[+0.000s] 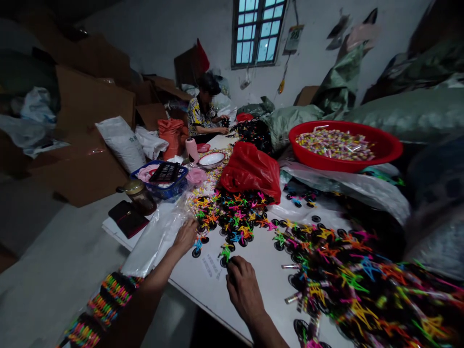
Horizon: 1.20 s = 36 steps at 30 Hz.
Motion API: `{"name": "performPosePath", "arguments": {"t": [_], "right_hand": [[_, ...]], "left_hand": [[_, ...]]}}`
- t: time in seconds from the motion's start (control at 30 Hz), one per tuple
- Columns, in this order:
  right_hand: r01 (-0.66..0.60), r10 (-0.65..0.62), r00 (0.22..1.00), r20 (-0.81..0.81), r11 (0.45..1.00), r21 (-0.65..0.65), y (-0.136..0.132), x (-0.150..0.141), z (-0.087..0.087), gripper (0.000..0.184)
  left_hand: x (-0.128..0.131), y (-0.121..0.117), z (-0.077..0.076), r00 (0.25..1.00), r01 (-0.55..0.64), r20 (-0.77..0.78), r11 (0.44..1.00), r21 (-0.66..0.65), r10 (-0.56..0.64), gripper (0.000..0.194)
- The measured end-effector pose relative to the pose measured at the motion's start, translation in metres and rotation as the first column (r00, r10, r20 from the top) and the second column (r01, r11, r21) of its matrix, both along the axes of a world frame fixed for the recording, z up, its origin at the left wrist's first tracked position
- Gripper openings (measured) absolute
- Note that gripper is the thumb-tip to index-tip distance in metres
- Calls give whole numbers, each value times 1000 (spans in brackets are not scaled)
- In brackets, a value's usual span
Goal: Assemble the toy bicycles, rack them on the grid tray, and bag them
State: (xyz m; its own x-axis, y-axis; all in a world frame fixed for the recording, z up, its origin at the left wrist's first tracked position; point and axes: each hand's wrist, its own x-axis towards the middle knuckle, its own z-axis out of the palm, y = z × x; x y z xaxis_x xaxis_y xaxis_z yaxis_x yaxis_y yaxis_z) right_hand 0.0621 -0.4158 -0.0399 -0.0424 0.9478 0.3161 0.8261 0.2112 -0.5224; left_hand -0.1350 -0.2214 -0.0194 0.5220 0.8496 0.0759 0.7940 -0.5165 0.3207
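On the white table (270, 265), loose toy bicycles (357, 282) at four o'clock look left to do; bundled rows (115, 292) at seven seem finished. The right hand (244, 286) curls at a green toy bicycle (225, 252), toward eleven, the left hand (185, 236) by clear plastic bags (154, 241); I can't tell either grip.

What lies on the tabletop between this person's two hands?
In the head view, between the left hand and right hand lie a blue toy bicycle, a green toy bicycle and faint printed marks on the white tabletop.

Toy bikes (237, 217) lie in heaps on the table (263, 251), the larger heap (357, 280) to the right with a basin (335, 166) behind it. Over on the left, a jar (140, 199) sits between a wallet (126, 219) and a basket (170, 190).
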Motion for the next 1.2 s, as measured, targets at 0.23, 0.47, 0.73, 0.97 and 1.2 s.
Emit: {"name": "performPosePath", "arguments": {"t": [0.23,0.47,0.73,0.97,1.2], "right_hand": [[14,-14,1000,-21,1000,-1,0,0,3,37],[30,-30,999,-11,999,-18,-2,-1,5,36],[41,-41,999,-8,999,-26,-1,-3,8,38],[34,-35,999,-21,999,-25,-2,-2,7,38],[46,-48,998,-49,999,-25,-2,-3,7,35]], "left_hand": [[-5,-4,21,923,370,-96,928,-48,-373,14],[20,-9,13,865,493,-93,869,-31,-494,28],[59,1,7,832,546,-108,838,-19,-544,34],[67,-6,12,834,540,-101,840,-49,-542,28],[78,-17,9,838,539,-8,830,-142,-546,28]]}}
